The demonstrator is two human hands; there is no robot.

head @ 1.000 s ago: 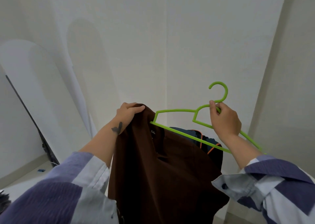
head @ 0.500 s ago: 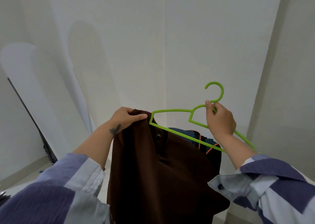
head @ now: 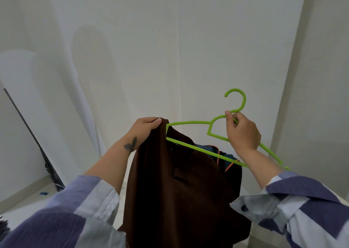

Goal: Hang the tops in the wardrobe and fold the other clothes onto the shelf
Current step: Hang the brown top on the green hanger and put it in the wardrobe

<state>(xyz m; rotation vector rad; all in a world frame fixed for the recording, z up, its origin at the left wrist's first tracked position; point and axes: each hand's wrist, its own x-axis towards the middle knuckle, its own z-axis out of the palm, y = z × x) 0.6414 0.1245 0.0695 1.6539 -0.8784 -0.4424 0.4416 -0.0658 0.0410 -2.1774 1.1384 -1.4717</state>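
A dark brown top hangs in front of me, held up at its left shoulder by my left hand. My right hand grips a bright green plastic hanger just below its hook. The hanger's left end sits inside the top's neck opening, under the shoulder that my left hand pinches. Its right arm slopes down past my right wrist, outside the cloth. Behind the brown top a dark blue garment with orange trim is partly visible.
White wardrobe walls meet in a corner straight ahead. A white shelf or floor surface lies at the lower left, with a dark vertical edge beside it. My striped sleeves fill the bottom corners.
The hanger's left end has slid further into the top's neck, close to my left hand. Both hands have shifted slightly lower and leftward in view.
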